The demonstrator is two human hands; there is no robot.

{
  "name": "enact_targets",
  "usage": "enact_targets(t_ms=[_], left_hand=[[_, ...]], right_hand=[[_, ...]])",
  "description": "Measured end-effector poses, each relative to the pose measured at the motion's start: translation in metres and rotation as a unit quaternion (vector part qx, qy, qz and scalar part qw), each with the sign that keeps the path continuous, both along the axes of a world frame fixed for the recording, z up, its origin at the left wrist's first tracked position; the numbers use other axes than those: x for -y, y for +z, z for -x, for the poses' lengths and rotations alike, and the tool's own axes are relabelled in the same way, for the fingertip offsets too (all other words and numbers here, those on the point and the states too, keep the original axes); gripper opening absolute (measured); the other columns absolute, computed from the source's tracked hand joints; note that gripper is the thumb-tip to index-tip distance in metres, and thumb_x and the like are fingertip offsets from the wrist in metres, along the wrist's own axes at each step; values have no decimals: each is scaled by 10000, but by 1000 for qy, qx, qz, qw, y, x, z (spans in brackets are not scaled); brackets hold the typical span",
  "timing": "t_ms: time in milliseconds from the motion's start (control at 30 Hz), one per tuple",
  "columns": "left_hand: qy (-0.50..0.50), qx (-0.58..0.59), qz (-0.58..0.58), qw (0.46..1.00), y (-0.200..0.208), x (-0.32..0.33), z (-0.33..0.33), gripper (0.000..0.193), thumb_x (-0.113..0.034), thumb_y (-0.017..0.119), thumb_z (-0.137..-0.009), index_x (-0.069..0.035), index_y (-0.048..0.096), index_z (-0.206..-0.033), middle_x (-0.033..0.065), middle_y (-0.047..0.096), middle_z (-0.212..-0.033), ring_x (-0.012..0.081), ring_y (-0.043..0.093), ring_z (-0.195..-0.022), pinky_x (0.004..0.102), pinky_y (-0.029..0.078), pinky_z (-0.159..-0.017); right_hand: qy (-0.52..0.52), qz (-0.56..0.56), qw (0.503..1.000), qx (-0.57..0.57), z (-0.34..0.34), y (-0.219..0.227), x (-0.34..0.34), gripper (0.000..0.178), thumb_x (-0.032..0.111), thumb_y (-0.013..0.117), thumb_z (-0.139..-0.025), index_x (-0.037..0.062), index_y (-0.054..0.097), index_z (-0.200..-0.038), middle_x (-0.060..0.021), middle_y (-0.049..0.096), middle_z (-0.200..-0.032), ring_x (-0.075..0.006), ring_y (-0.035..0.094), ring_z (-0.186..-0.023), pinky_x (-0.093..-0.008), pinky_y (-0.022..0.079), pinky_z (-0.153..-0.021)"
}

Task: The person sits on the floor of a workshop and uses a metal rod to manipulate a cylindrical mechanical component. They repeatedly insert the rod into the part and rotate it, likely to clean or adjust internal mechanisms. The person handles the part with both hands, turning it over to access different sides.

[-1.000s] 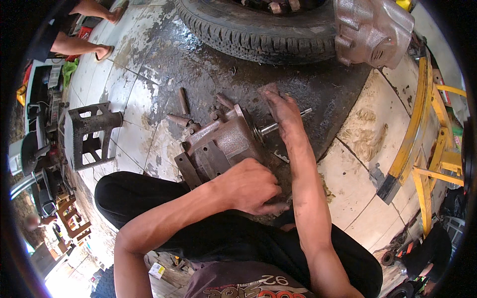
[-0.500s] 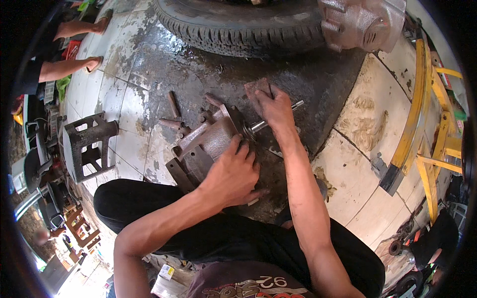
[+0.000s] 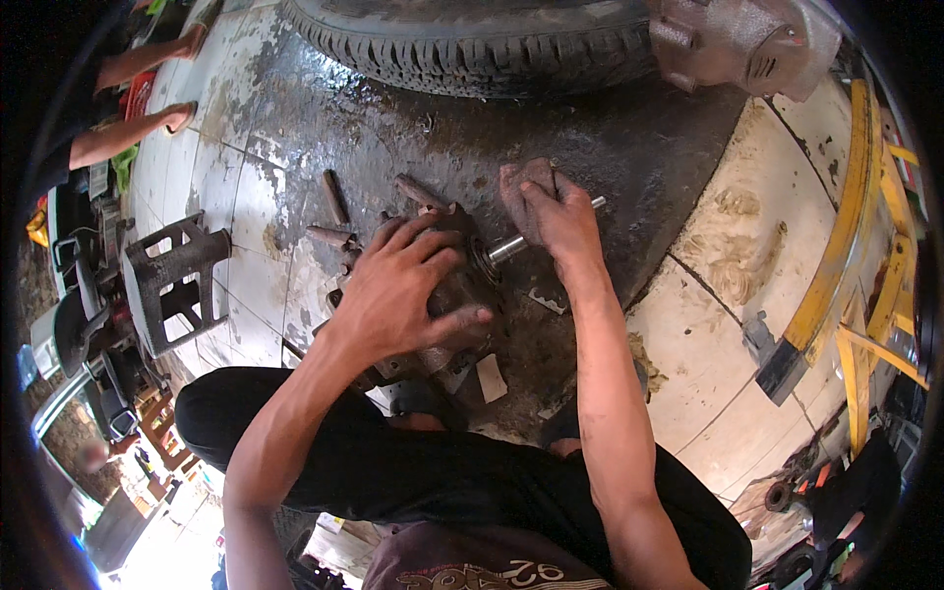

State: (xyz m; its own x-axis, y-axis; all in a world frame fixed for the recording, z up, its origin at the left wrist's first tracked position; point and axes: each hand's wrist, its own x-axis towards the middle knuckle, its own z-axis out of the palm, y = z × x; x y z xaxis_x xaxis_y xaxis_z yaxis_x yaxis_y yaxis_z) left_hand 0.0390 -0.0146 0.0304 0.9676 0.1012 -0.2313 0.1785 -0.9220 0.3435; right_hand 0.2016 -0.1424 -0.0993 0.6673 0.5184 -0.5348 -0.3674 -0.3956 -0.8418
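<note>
A dark, greasy metal housing [image 3: 470, 305] sits on the floor before me, with a bright steel shaft [image 3: 508, 248] sticking out of it to the upper right. My left hand [image 3: 398, 280] grips the housing from above, fingers spread over its top and thumb along its near side. My right hand [image 3: 562, 218] pinches a folded reddish-brown piece, like sandpaper or a rag [image 3: 523, 200], beside the shaft's outer part. The hand hides part of the shaft; its tip shows past the fingers. Whether the piece touches the shaft, I cannot tell.
Rusty rod-like parts [image 3: 335, 197] lie left of the housing. Beyond is a large tyre [image 3: 472, 64], with a big metal casing [image 3: 742, 44] at its right. A plastic stool [image 3: 177, 280] stands left, a yellow metal frame [image 3: 836, 246] right. Another person's legs [image 3: 138, 133] show at far left.
My left hand has moved from the housing's near side up and left onto its top. The housing looks turned. My right hand has shifted slightly right and nearer, still holding the reddish-brown piece.
</note>
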Motion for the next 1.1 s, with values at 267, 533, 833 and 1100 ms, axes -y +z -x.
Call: enact_targets(t_ms=[267,533,833,1100], left_hand=[[-120,-5,36,992,22,41,13,620,-631,741,-759,-36,756,-935,108,710,-1070,295,618,-1178,480,435,-1108],[-163,49,121,978,21,60,36,383,-437,788,-705,-77,670,-762,45,689,-930,261,676,-985,408,550,-931],[23,166,8,986,17,39,55,217,-131,765,-695,-91,577,-796,57,625,-831,269,655,-799,403,515,-724],[165,-27,-72,983,12,44,46,1023,-612,819,-715,-81,436,-1501,152,474,-1509,354,436,-1395,527,279,-1175]], right_hand=[[-74,-52,990,-111,-9,23,2,225,155,654,-948,-20,695,-1085,-55,716,-934,-101,647,-821,-271,512,-731],[-53,-65,980,-181,-9,19,4,249,133,675,-956,5,703,-1168,-46,722,-1012,-95,654,-890,-246,510,-790],[-24,-96,982,-160,-8,14,13,222,135,674,-958,5,700,-1137,-39,727,-986,-85,651,-867,-245,513,-769],[120,-63,990,25,28,14,18,309,221,679,-923,-29,672,-1105,-239,729,-987,-380,719,-940,-430,540,-828]])
